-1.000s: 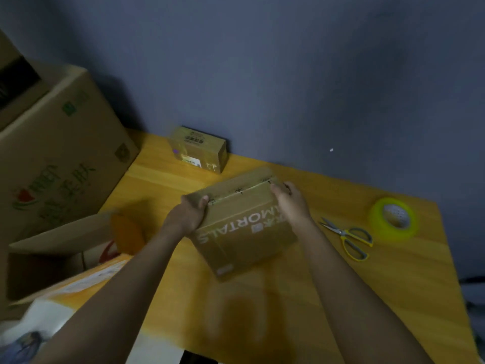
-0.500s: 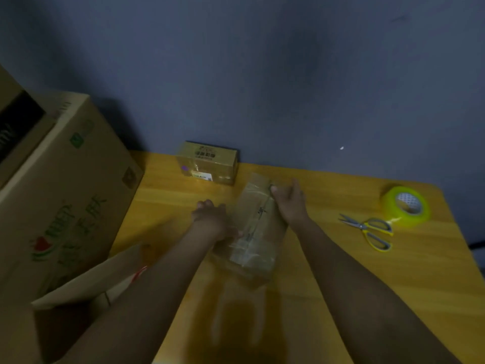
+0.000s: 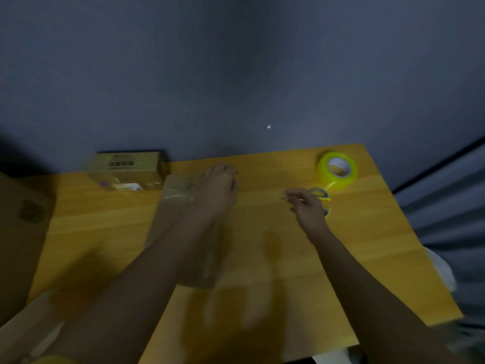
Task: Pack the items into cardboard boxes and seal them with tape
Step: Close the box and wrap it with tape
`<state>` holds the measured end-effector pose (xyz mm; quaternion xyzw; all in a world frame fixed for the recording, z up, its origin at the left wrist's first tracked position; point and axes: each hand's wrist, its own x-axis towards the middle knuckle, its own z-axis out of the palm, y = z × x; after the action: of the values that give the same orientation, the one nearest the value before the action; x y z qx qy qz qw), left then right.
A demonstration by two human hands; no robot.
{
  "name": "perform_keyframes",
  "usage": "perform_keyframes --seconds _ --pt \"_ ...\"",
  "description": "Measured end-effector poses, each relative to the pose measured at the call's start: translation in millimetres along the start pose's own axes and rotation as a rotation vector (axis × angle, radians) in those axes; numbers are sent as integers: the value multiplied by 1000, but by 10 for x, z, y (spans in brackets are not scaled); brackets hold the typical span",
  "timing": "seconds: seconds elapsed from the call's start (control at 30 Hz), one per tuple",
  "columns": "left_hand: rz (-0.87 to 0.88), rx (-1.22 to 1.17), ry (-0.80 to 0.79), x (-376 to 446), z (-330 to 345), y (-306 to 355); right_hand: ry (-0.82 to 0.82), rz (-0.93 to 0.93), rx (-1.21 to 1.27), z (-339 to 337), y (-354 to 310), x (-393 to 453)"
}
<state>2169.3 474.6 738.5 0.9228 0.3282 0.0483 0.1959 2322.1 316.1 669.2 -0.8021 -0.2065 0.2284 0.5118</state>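
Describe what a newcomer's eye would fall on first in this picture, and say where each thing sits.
The bright yellow roll of tape stands out at the far right of the orange wooden table. Just in front of it, the right hand is at the yellow-handled scissors; the grip is blurred. At the centre, the left hand rests on a brown cardboard box, with a smaller labelled cardboard box against the wall behind.

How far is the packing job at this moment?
One small sealed box stands by the wall. The left hand presses on the second box while the right hand reaches over the scissors. Its taping with the yellow tape seems left.
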Motion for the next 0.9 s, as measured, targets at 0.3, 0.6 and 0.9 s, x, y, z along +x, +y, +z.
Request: perform_keyframes --seconds 0.3,0.6,0.9 --pt "-74 -143 -145 990 1098 1290 -22 -56 -390 -1340 879 1123" --pt "-297 -221 -292 1602 1910 1936 -298 -300 -1075 -1495 1221 2059" --pt "-479 -456 -227 1846 2142 1989 -375 -443 -1044 -1543 1293 2285"
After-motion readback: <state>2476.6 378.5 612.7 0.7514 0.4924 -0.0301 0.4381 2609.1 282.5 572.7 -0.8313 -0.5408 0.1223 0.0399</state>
